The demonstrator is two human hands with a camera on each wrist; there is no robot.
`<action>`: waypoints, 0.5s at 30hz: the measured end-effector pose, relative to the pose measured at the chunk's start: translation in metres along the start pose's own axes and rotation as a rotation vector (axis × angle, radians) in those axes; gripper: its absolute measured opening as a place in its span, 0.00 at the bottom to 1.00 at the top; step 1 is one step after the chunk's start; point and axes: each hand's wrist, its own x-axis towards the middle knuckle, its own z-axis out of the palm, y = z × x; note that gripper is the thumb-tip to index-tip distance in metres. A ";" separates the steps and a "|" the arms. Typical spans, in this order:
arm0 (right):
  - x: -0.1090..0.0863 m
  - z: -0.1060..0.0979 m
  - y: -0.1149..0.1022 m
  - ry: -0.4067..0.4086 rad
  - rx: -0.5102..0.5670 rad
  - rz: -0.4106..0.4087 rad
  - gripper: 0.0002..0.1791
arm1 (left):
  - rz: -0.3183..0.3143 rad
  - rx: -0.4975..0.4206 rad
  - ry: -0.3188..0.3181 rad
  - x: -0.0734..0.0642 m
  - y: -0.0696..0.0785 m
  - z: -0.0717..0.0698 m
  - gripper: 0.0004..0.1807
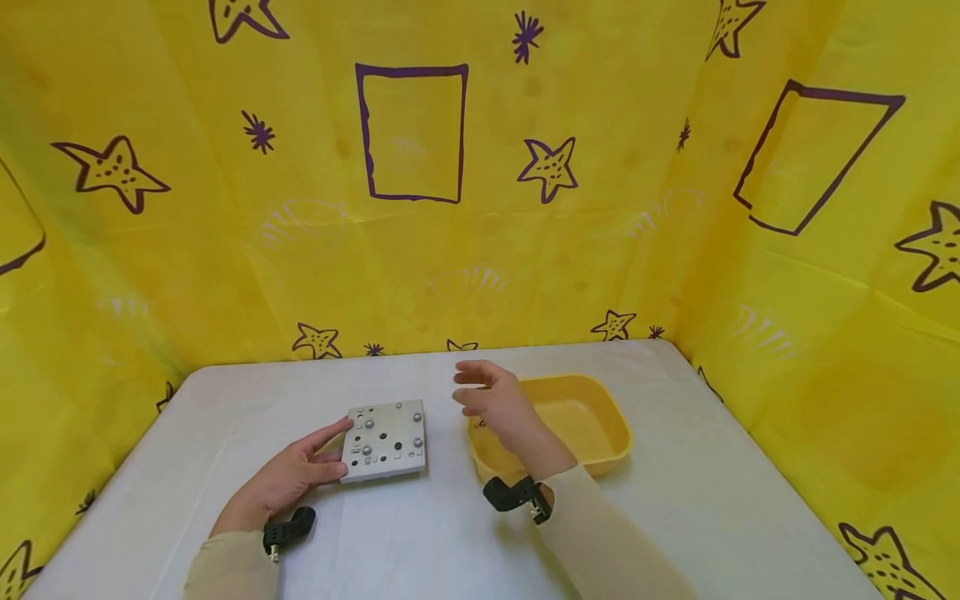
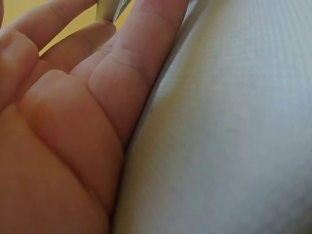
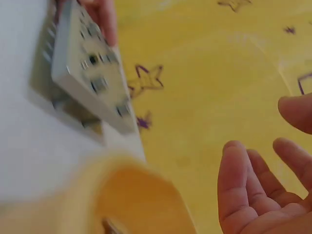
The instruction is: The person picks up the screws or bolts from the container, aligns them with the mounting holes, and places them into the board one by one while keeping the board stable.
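A pale square plate (image 1: 385,440) with round holes and several bolts in its face sits over the white table, left of centre. My left hand (image 1: 288,475) grips its left side between thumb and fingers; in the left wrist view only a sliver of the plate (image 2: 108,9) shows beyond the fingers. In the right wrist view bolt ends stick out under the plate (image 3: 92,80), which looks raised off the table. My right hand (image 1: 498,404) hovers over the left side of a yellow tub (image 1: 611,408), fingers apart and holding nothing.
Something small and dark (image 3: 111,226) lies inside the tub, too blurred to identify. The white table (image 1: 360,542) ends at yellow cloth walls (image 1: 480,250) printed with starfish and frames, at the back and on both sides.
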 end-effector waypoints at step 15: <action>-0.006 -0.067 0.035 -0.124 -0.477 0.160 0.31 | -0.004 0.020 0.003 -0.001 0.003 0.001 0.46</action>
